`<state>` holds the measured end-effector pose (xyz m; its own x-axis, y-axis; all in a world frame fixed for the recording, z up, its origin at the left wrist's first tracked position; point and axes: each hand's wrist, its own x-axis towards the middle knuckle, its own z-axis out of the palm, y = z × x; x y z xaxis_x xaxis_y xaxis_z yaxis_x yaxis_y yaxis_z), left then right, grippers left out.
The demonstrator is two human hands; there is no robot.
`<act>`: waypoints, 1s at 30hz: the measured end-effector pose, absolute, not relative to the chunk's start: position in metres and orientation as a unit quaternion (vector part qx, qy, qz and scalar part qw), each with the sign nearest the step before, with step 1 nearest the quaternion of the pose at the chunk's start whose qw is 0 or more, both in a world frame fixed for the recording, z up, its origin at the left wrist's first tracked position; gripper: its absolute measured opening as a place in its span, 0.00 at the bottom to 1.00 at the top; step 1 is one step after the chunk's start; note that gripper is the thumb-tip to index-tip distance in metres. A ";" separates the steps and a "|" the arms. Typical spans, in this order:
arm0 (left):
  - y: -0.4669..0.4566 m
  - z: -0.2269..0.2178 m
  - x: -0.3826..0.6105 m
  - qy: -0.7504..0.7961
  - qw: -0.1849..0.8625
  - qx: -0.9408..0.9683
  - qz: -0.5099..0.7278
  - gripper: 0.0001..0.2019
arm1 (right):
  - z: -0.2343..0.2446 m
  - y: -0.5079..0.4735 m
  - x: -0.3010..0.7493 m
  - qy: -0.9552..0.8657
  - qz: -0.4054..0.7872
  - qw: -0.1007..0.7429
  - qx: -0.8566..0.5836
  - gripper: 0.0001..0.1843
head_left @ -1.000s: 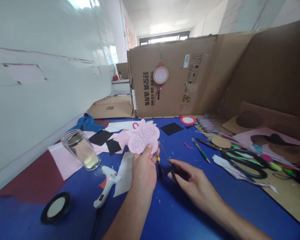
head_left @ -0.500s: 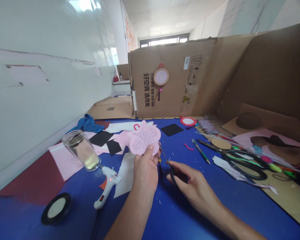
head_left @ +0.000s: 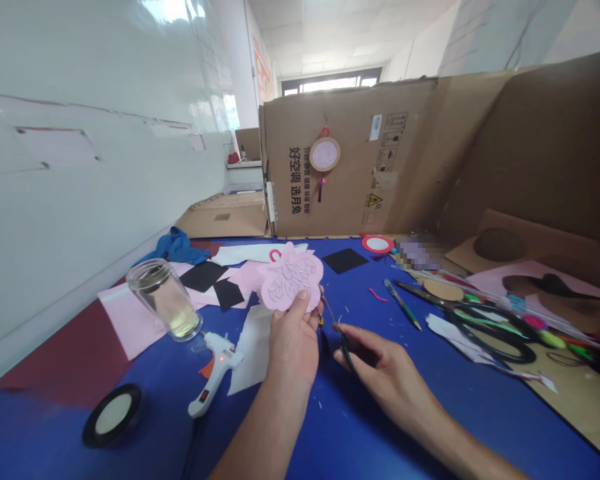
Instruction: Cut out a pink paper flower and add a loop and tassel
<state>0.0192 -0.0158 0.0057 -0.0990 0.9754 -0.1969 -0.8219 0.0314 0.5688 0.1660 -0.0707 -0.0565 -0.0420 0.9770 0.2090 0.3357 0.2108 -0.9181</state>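
Observation:
My left hand is closed on a pink butterfly-shaped cutout, its thumb pressed on the lower front. Purple lines cover the cutout's face, and a red loop stands at its top. Below it hangs a small yellow bead with a dark tassel. Between the thumb and fingers of my right hand is a slim dark tool with a thin metal tip. That tip reaches up to the cutout's right edge, by the left fingertips. Whether it touches the cutout is hard to make out.
A glass jar of pale liquid and a white glue gun, its red light on, are at left. Black scissors, a pencil and scraps lie right. A cardboard box stands behind, with a round ornament.
The view has shifted very slightly. Both hands keep their hold, with the thin tool still beside the cutout's right edge.

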 end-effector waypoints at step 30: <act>-0.015 0.006 0.021 0.283 0.677 0.092 0.674 0.21 | -0.065 -0.068 0.169 -0.638 0.330 0.458 -0.523 0.23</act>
<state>0.0209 -0.0154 0.0060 -0.0678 0.9635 -0.2589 -0.8600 0.0751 0.5048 0.1688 -0.0679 -0.0646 -0.0316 0.9704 0.2394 0.3653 0.2341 -0.9010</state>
